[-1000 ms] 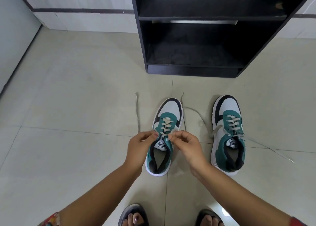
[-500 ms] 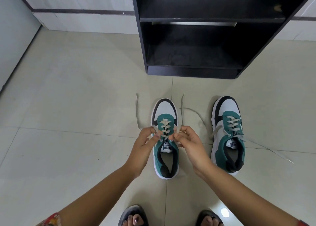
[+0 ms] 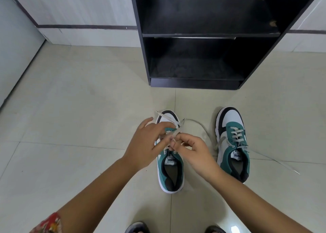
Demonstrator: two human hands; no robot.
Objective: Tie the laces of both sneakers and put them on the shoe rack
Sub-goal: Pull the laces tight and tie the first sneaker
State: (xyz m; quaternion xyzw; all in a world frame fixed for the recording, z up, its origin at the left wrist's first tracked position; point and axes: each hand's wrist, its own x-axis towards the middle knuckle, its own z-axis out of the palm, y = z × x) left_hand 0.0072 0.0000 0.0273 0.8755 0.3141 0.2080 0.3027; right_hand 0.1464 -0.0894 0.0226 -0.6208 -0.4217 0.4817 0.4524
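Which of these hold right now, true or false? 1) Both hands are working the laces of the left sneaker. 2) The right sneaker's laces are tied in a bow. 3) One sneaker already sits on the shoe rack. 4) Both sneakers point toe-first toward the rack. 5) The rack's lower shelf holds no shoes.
1) True: the left hand and right hand pinch the laces over the left sneaker.
2) False: the right sneaker has loose lace ends trailing across the tiled floor.
3) False: both sneakers stand on the floor in front of the black shoe rack.
4) True.
5) True: the lower shelf shows no shoes.
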